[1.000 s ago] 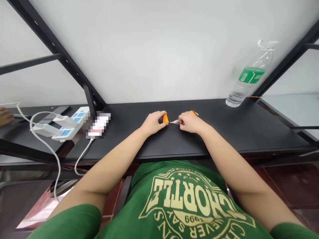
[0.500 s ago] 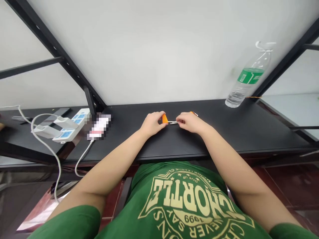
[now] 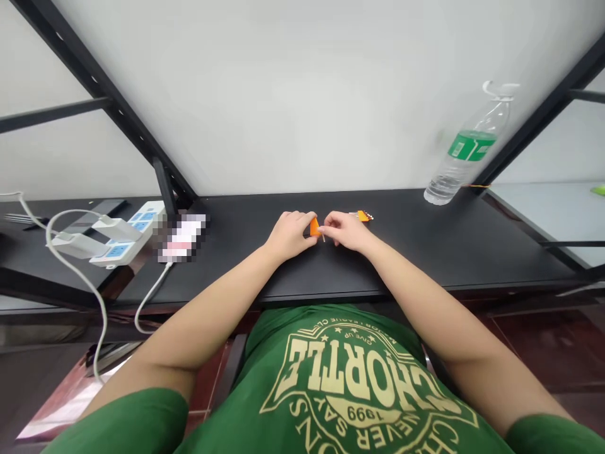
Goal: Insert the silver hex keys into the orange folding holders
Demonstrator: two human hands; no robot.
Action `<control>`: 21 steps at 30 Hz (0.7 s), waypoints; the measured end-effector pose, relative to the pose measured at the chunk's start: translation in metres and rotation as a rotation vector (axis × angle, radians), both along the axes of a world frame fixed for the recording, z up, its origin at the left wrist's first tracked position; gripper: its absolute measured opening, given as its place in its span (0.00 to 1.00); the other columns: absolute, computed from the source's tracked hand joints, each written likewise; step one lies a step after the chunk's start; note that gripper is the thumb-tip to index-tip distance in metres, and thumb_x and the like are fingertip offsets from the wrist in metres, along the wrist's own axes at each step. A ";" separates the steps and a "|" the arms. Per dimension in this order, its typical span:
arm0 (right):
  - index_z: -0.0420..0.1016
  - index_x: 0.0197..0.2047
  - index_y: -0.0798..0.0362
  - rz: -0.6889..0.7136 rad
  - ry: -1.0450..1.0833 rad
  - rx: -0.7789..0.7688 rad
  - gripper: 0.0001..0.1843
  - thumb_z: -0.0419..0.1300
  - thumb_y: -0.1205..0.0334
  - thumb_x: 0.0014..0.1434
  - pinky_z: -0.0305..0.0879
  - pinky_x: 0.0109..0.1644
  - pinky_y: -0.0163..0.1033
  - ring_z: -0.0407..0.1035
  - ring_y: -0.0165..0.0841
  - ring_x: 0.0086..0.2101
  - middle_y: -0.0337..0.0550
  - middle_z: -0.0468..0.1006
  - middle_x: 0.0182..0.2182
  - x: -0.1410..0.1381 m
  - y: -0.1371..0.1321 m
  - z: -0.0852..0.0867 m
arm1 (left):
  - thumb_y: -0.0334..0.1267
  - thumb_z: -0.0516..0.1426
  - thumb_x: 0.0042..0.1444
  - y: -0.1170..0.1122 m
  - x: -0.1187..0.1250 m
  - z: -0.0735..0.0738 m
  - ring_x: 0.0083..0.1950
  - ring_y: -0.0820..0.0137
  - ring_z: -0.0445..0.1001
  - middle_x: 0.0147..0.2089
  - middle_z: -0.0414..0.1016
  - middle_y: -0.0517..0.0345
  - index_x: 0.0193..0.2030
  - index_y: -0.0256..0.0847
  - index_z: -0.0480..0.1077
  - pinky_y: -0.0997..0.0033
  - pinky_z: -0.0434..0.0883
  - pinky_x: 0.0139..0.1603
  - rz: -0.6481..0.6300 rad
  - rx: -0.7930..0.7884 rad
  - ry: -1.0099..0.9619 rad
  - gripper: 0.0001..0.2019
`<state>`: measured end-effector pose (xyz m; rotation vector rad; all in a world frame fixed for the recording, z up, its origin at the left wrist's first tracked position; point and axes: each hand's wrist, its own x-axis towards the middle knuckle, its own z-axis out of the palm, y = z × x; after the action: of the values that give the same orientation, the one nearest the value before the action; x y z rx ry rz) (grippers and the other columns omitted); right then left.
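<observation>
R hand (image 3: 346,231) shifted L, now at orange pc (image 3: 315,227) pinched by L hand (image 3: 290,232); prob. two-handed step. R grip: can't tell.

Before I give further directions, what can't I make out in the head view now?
All in the head view:
Orange piece: its left part, behind the left hand.
Thin rod: exact contact with the right hand, too small.
Second orange piece: fine details, too small.
Cabled device: its screen, blurred into blocks.
Green thing: cut off by right edge.
</observation>
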<state>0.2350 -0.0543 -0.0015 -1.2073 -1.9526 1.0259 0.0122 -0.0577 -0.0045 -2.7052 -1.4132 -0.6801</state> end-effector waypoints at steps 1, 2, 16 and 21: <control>0.74 0.37 0.50 -0.040 -0.091 0.137 0.13 0.65 0.51 0.69 0.69 0.38 0.39 0.73 0.33 0.31 0.40 0.80 0.32 0.005 0.001 0.001 | 0.42 0.64 0.60 0.001 -0.001 0.001 0.51 0.53 0.80 0.46 0.83 0.50 0.57 0.44 0.73 0.53 0.68 0.58 0.017 -0.011 -0.005 0.19; 0.76 0.36 0.51 -0.053 -0.197 0.259 0.11 0.64 0.55 0.70 0.69 0.43 0.40 0.74 0.34 0.36 0.42 0.80 0.36 0.011 0.002 0.001 | 0.42 0.64 0.60 0.002 -0.002 0.002 0.50 0.54 0.80 0.46 0.83 0.50 0.58 0.44 0.73 0.53 0.69 0.58 0.030 -0.025 -0.008 0.20; 0.74 0.33 0.52 0.082 -0.687 0.341 0.05 0.64 0.71 0.57 0.64 0.46 0.39 0.72 0.39 0.42 0.48 0.78 0.41 0.027 0.005 0.001 | 0.36 0.61 0.60 0.007 -0.005 0.001 0.50 0.59 0.83 0.52 0.84 0.54 0.62 0.45 0.71 0.61 0.73 0.52 0.029 -0.111 -0.043 0.23; 0.75 0.35 0.51 0.039 -0.443 0.289 0.05 0.63 0.71 0.57 0.63 0.42 0.37 0.72 0.34 0.36 0.41 0.81 0.35 0.026 0.003 0.005 | 0.36 0.61 0.60 0.006 -0.004 0.003 0.50 0.60 0.83 0.53 0.84 0.54 0.61 0.45 0.71 0.61 0.74 0.53 0.035 -0.129 -0.052 0.22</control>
<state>0.2613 -0.0518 0.0037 -1.3109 -2.3688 0.4913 0.0080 -0.0519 -0.0017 -2.7700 -1.5654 -0.6841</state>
